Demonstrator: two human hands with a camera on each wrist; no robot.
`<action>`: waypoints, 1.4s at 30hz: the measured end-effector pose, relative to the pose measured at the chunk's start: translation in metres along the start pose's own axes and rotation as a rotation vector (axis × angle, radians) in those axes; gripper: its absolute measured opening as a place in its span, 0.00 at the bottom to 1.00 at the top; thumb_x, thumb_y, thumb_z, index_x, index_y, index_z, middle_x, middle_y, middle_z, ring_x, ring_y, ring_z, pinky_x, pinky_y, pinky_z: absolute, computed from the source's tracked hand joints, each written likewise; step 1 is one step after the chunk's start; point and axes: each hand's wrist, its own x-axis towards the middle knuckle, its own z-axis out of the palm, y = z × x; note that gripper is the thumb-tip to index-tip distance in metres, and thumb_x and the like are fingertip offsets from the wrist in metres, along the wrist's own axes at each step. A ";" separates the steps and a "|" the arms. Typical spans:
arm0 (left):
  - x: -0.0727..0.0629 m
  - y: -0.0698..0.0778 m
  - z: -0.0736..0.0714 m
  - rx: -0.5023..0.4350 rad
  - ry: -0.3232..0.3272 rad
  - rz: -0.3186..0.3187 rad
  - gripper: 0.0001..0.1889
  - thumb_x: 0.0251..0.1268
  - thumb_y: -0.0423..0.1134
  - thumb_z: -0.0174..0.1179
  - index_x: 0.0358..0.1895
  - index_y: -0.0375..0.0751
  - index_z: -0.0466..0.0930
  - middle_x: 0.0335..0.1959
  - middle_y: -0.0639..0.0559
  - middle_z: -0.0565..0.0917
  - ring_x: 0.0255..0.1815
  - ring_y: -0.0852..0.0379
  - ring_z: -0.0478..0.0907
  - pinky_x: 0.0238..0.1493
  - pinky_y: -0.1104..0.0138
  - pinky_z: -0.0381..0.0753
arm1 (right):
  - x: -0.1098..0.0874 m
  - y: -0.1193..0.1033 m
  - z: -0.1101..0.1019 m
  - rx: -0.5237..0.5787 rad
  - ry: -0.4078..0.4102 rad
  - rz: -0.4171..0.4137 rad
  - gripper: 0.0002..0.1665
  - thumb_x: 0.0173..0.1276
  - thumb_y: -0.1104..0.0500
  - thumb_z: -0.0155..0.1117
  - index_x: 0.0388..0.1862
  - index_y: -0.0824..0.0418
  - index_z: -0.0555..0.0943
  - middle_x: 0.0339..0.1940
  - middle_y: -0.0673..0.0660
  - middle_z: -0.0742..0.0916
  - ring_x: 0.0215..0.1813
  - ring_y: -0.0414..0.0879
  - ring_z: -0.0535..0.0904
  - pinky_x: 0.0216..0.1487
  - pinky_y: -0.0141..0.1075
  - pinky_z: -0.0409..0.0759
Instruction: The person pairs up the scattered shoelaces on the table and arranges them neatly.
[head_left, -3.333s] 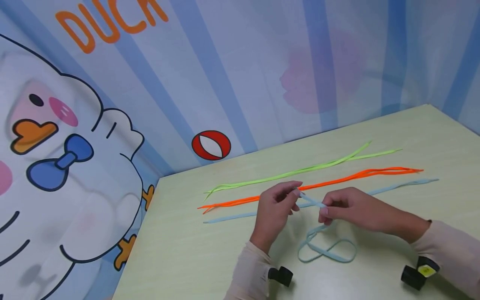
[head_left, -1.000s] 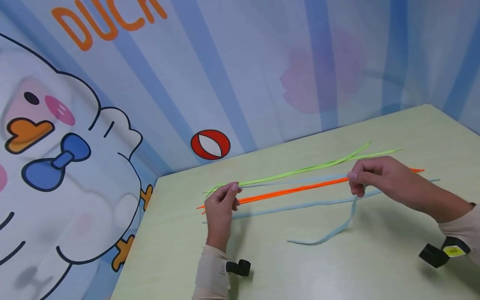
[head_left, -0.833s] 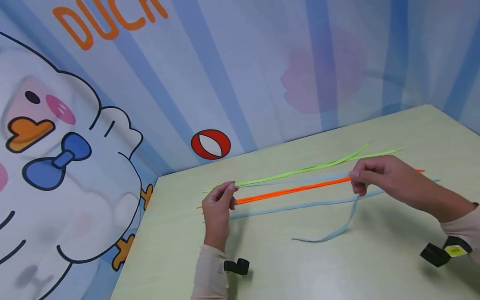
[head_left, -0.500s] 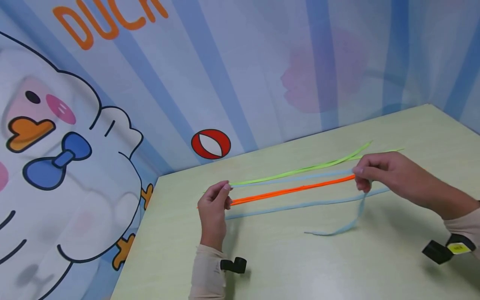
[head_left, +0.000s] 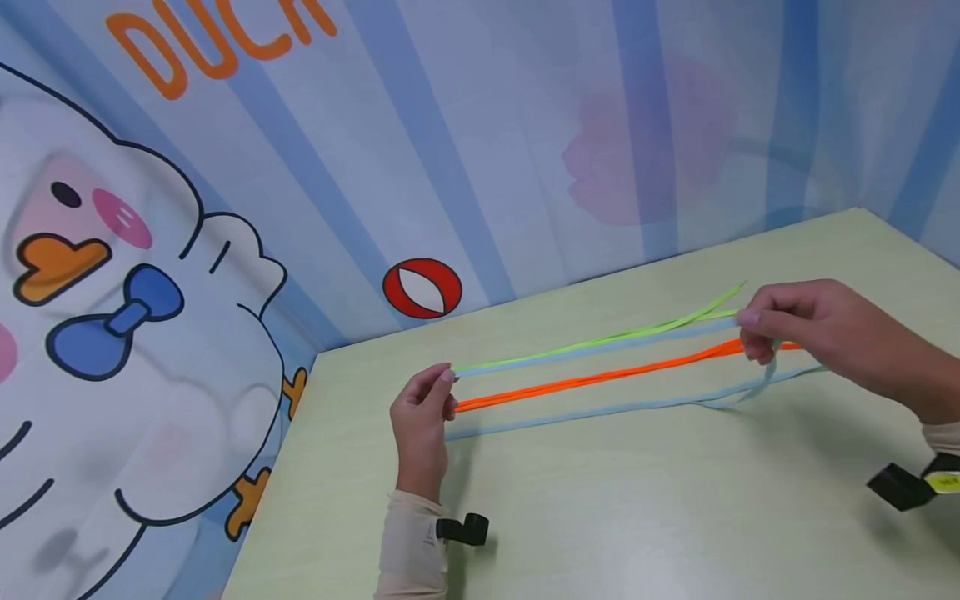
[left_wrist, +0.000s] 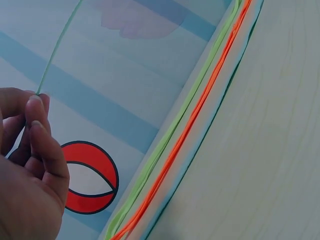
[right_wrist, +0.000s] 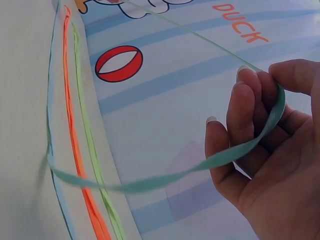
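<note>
A flat light blue shoelace [head_left: 645, 339] is stretched between my two hands above the table. My left hand [head_left: 422, 433] pinches one end of it between thumb and fingertips. Farther right, my right hand [head_left: 832, 342] pinches it between thumb and index finger. From there a loose tail hangs in a curve, and this lace [right_wrist: 145, 185] looks teal in the right wrist view. Below the hands lie green laces [left_wrist: 175, 122], orange laces [head_left: 570, 383] and another light blue lace [head_left: 570, 417], roughly side by side. The left hand covers their left ends in the head view.
The pale table [head_left: 600, 508] meets a printed curtain [head_left: 510, 167] along its back edge. A duck and a red ball [head_left: 422, 288] are printed on the curtain. A black wrist camera [head_left: 463, 529] sits on the left sleeve.
The light blue lace, bunched between the hands at first, is now drawn out long. My hands have moved apart, the right one sliding right and away, and the hanging tail has become shorter.
</note>
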 end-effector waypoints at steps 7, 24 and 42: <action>0.002 -0.003 -0.005 -0.006 0.006 -0.012 0.13 0.69 0.45 0.66 0.51 0.46 0.86 0.48 0.43 0.85 0.32 0.53 0.75 0.39 0.64 0.80 | -0.001 -0.001 -0.007 -0.037 0.032 0.026 0.16 0.80 0.56 0.53 0.33 0.62 0.80 0.31 0.58 0.82 0.36 0.51 0.79 0.39 0.34 0.78; 0.007 -0.010 -0.022 0.013 0.035 -0.043 0.13 0.70 0.43 0.64 0.53 0.43 0.84 0.46 0.45 0.84 0.32 0.54 0.75 0.39 0.65 0.79 | -0.001 0.004 -0.027 -0.080 0.069 0.039 0.17 0.80 0.57 0.54 0.31 0.64 0.80 0.29 0.59 0.80 0.33 0.50 0.76 0.34 0.35 0.74; 0.012 -0.011 -0.045 0.049 0.099 -0.160 0.16 0.69 0.40 0.65 0.56 0.41 0.80 0.42 0.46 0.79 0.35 0.53 0.78 0.44 0.63 0.81 | -0.005 0.033 -0.041 -0.180 -0.033 0.180 0.21 0.81 0.51 0.52 0.30 0.63 0.76 0.25 0.59 0.78 0.29 0.52 0.73 0.30 0.39 0.71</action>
